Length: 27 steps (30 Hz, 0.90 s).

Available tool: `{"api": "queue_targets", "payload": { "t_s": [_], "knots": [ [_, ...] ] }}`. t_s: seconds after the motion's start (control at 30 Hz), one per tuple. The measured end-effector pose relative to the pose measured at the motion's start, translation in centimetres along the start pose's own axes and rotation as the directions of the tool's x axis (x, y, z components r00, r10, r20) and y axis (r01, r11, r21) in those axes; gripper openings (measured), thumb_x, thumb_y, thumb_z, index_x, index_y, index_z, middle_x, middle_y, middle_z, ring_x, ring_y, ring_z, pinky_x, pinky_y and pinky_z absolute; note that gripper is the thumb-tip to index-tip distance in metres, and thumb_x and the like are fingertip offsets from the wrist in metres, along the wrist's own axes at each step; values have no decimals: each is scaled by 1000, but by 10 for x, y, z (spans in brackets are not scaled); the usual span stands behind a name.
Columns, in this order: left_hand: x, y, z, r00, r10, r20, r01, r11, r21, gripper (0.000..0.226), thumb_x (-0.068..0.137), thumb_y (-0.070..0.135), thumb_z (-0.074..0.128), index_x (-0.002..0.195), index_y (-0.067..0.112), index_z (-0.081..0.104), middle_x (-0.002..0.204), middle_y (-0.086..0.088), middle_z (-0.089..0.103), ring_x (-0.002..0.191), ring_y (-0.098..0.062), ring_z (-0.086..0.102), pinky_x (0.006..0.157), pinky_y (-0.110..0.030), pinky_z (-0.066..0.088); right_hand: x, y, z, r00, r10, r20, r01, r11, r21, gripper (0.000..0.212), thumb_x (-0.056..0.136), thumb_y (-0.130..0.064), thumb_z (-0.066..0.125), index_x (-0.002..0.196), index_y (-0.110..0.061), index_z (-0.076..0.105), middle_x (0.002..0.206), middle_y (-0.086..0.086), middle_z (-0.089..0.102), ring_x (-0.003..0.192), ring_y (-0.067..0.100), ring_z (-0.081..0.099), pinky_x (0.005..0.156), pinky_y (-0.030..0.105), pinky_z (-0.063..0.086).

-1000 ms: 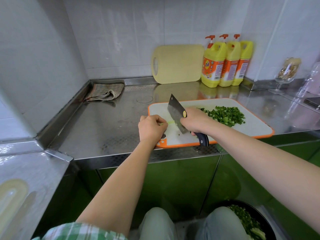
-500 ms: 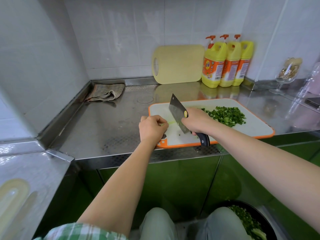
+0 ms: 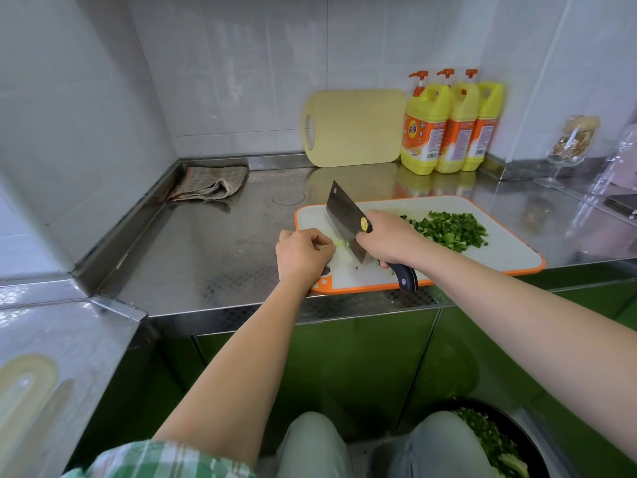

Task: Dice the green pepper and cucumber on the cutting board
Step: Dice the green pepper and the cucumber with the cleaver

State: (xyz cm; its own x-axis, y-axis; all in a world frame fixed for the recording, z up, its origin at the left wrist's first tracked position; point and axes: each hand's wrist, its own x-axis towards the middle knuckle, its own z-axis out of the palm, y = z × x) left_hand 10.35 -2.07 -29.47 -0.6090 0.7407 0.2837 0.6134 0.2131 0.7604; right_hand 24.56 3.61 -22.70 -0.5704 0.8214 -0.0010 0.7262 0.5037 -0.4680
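Observation:
A white cutting board with an orange rim lies on the steel counter. A pile of diced green pepper sits on its right half. My right hand grips the cleaver by its dark handle, blade tilted with its edge down on the board's left part. My left hand has its fingers curled, pinching a thin pale green strip right beside the blade. Most of that strip is hidden under my fingers.
A yellow cutting board and three yellow detergent bottles lean at the back wall. A folded cloth lies back left. A glass goblet and a phone sit at the right. A black bin with green scraps stands on the floor.
The cleaver has stayed close to the strip with only a small shift of the blade. My left hand keeps its hold on the strip.

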Motion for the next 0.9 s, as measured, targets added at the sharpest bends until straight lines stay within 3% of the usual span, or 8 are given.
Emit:
{"api": "queue_targets", "payload": {
  "t_s": [0.1, 0.23, 0.27, 0.37, 0.5, 0.57, 0.7, 0.9],
  "knots": [
    [1, -2, 1, 1000, 4, 11, -4, 1000, -19, 11, 80, 21, 67, 76, 31, 69, 73, 3, 69, 102, -10, 36, 57, -6, 32, 0, 0, 2, 998, 31, 51, -31, 999, -13, 10, 89, -15, 42, 93, -8, 48, 70, 9, 56, 48, 26, 58, 48, 25, 42],
    [3, -4, 2, 1000, 12, 6, -12, 1000, 10, 8, 80, 26, 70, 78, 34, 70, 77, -1, 68, 105, -12, 37, 59, -5, 34, 1, 1, 0, 1000, -6, -19, 5, 1000, -16, 11, 93, -17, 43, 84, -11, 42, 69, 6, 51, 50, 26, 61, 46, 25, 39],
    [4, -5, 3, 1000, 13, 3, -13, 1000, 23, 7, 79, 28, 70, 79, 34, 71, 77, -1, 68, 106, -13, 38, 64, -7, 35, 1, 1, 0, 1000, -15, -23, 15, 1000, -8, 12, 93, -18, 43, 83, -12, 41, 70, 6, 51, 49, 26, 61, 46, 25, 39],
    [6, -8, 5, 1000, -1, -2, 1, 1000, -7, 6, 77, 30, 74, 78, 36, 73, 78, -2, 66, 105, -13, 36, 81, -32, 53, -1, 0, 2, 1000, 4, 30, -4, 1000, -15, 7, 90, -16, 43, 86, -11, 44, 66, 6, 53, 42, 22, 56, 45, 22, 38],
    [3, -4, 1, 1000, 22, -19, -20, 997, 78, 20, 78, 33, 71, 99, 32, 72, 85, 4, 67, 111, -18, 38, 93, -33, 44, 0, -5, 2, 997, 35, 71, -32, 998, -44, 6, 88, -11, 41, 83, -11, 44, 61, 7, 49, 38, 21, 52, 42, 20, 36],
    [0, -2, -3, 999, 31, -24, -27, 987, 160, 26, 78, 30, 67, 104, 30, 68, 88, 9, 67, 109, -18, 38, 91, -31, 36, 1, -6, 1, 995, 48, 82, -43, 997, -57, 5, 89, -11, 41, 85, -10, 43, 64, 7, 49, 40, 21, 53, 43, 20, 37],
    [-5, -1, -7, 999, 3, -43, 4, 986, 166, 13, 78, 26, 64, 89, 25, 71, 84, 8, 68, 107, -18, 39, 89, -32, 36, 4, -2, 2, 996, 59, 72, -57, 998, -27, 4, 91, -11, 40, 89, -8, 43, 68, 7, 47, 44, 22, 54, 43, 21, 37],
    [-2, -2, -1, 997, 73, -21, -71, 995, 69, 9, 79, 21, 65, 75, 22, 74, 62, 12, 61, 100, -18, 38, 84, -40, 51, 0, 5, 0, 999, -12, -29, 13, 999, 34, 11, 92, -17, 43, 84, -10, 41, 71, 7, 47, 49, 27, 58, 46, 25, 39]
  ]
}}
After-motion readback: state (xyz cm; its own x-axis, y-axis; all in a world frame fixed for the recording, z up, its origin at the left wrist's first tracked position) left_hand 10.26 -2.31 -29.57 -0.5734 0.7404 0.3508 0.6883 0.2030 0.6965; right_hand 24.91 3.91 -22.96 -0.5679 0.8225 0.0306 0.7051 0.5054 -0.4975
